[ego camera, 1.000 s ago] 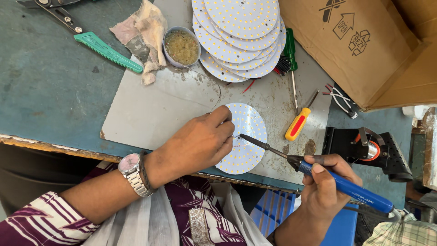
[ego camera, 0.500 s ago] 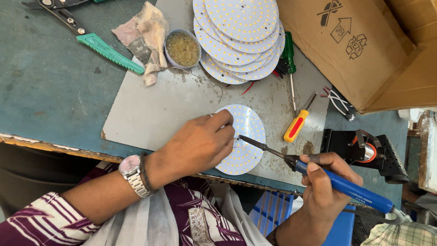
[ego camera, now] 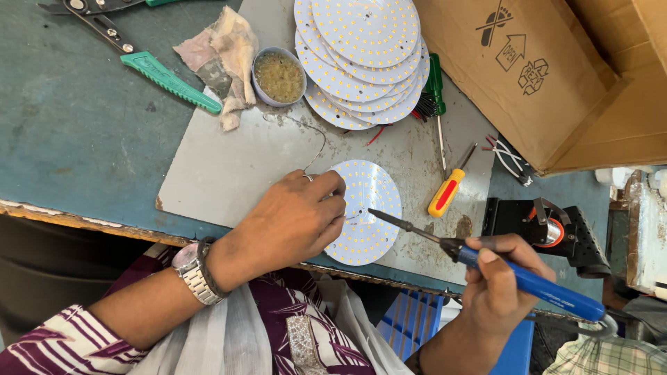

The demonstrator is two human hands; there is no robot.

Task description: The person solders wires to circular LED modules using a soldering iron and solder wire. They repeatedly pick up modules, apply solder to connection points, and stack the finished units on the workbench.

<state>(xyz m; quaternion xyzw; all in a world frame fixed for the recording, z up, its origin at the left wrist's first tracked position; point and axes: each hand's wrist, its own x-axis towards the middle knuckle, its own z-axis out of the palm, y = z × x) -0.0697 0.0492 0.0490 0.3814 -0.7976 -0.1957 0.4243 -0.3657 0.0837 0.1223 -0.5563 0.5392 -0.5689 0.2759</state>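
Note:
A round white LED board [ego camera: 372, 201] lies on the grey metal sheet [ego camera: 229, 167] near the bench's front edge. My left hand [ego camera: 292, 222], with a wristwatch and a ring, rests on the board's left side and pinches a thin wire [ego camera: 316, 149] that curves up from it. My right hand [ego camera: 497, 281] grips a blue-handled soldering iron [ego camera: 528, 281]. Its dark tip [ego camera: 375, 212] sits over the middle of the board, close to my left fingertips.
A stack of several round LED boards [ego camera: 365, 59] lies at the back, beside a small tin of flux [ego camera: 279, 75] and a dirty rag [ego camera: 222, 55]. Green-handled pliers [ego camera: 163, 73], a yellow screwdriver [ego camera: 448, 187], a green screwdriver [ego camera: 436, 90], a black iron stand [ego camera: 545, 226] and a cardboard box [ego camera: 556, 69] surround them.
The iron's tip has moved left onto the middle of the board, towards my left fingertips. My left hand stays on the board.

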